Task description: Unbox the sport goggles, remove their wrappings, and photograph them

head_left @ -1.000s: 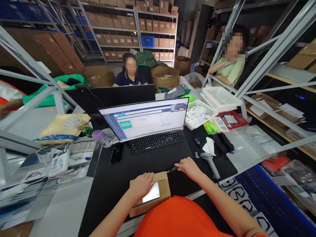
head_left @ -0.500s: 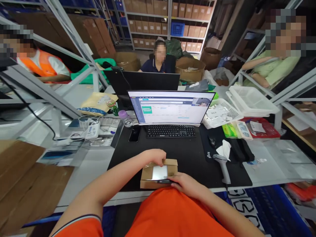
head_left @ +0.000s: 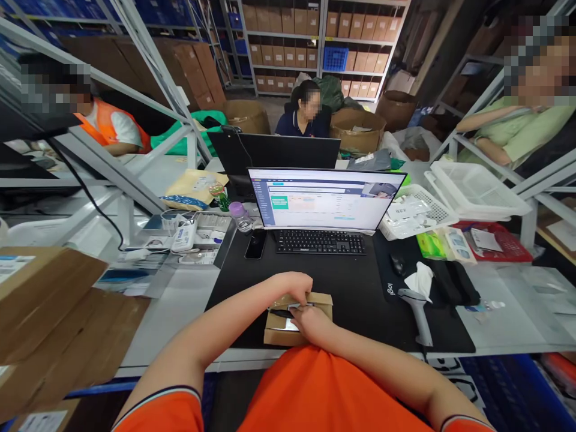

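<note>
Left hand: the left hand (head_left: 293, 289) lay on the far edge of the carton, fingers curled over the cardboard; whether it clamped anything, I could not tell.
Right hand: the right hand (head_left: 312, 321) sat across the carton's top, close to the left, fingers reaching toward a slim dark item (head_left: 281, 313); its grip was hidden.
Carton state: the small cardboard carton (head_left: 281, 337) was not closed, its top partly open, with a pale glossy insert (head_left: 290, 324) showing inside.
Carton place: it sat flat on the black desk mat (head_left: 234, 303), at the near edge, directly below the keyboard (head_left: 320, 242).
Around it: a barcode scanner (head_left: 418, 312) lay to the right, a smartphone (head_left: 255, 245) beyond the hands, and a monitor (head_left: 326, 198) stood ahead.
Nearby: 1 co-worker in a navy polo (head_left: 301, 127) sat past the screens.
</note>
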`<state>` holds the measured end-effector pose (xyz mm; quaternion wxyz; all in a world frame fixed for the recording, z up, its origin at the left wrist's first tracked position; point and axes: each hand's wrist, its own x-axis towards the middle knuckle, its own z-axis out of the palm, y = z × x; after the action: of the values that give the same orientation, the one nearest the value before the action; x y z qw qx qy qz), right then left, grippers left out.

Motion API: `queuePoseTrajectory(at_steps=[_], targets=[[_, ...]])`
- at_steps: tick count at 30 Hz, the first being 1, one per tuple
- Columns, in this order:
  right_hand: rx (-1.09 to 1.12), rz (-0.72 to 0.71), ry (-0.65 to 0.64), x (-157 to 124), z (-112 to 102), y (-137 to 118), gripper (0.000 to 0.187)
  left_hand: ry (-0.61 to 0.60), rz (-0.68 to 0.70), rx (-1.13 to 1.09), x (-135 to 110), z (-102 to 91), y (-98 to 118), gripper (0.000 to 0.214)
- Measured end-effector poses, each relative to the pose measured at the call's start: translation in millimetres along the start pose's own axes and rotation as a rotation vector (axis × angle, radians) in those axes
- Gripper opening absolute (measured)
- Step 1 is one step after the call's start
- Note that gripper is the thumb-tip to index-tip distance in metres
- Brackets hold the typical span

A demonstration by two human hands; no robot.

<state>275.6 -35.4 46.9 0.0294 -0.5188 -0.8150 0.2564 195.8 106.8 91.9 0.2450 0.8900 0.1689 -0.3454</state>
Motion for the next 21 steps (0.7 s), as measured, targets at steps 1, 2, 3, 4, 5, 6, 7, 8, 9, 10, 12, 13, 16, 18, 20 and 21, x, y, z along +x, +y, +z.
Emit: queuePoseTrajectory(at_steps=[1,2,3,4,5,6,7,8,9,10,12,13,16,18,20,21], targets=[[-0.010,0.014,0.003,0,1,-1,0.032,-0.003,-0.001,-0.015,1,0.0,-1,0.026],[-0.019,0.025,0.006,2,2,-1,0.032,-0.006,-0.004,-0.031,2,0.0,-2,0.027],[-0.026,0.036,0.010,4,3,-2,0.033,-0.009,-0.006,-0.050,3,0.3,-3,0.028],[-0.034,0.047,0.015,7,4,-2,0.035,-0.011,-0.011,-0.072,4,0.8,-4,0.029],[-0.042,0.058,0.023,10,5,-2,0.036,-0.013,-0.015,-0.096,5,1.5,-5,0.030],[-0.050,0.068,0.031,14,6,-2,0.038,-0.014,-0.020,-0.122,6,2.5,-6,0.031],[-0.056,0.076,0.040,17,6,-2,0.040,-0.015,-0.025,-0.149,7,3.7,-8,0.032],[-0.060,0.079,0.046,19,6,-2,0.041,-0.017,-0.031,-0.174,8,5.1,-10,0.033],[-0.061,0.075,0.049,20,4,-1,0.041,-0.021,-0.038,-0.199,9,6.5,-13,0.033],[-0.058,0.065,0.049,18,1,-1,0.040,-0.025,-0.045,-0.224,10,7.8,-17,0.033],[-0.043,0.028,0.041,5,-9,3,0.035,-0.033,-0.061,-0.275,13,9.5,-27,0.033],[-0.038,0.002,0.032,-6,-15,7,0.033,-0.037,-0.070,-0.301,14,9.7,-33,0.034],[0.004,-0.056,0.031,-51,-33,26,0.030,-0.046,-0.107,-0.360,22,8.1,-55,0.035],[0.137,0.016,0.146,-86,-34,48,0.033,-0.047,-0.132,-0.381,30,7.0,-66,0.035],[0.345,0.206,0.294,-118,-25,75,0.039,-0.037,-0.145,-0.396,39,7.9,-73,0.035],[0.491,0.337,0.372,-131,-17,90,0.044,-0.023,-0.146,-0.401,44,9.7,-74,0.035]])
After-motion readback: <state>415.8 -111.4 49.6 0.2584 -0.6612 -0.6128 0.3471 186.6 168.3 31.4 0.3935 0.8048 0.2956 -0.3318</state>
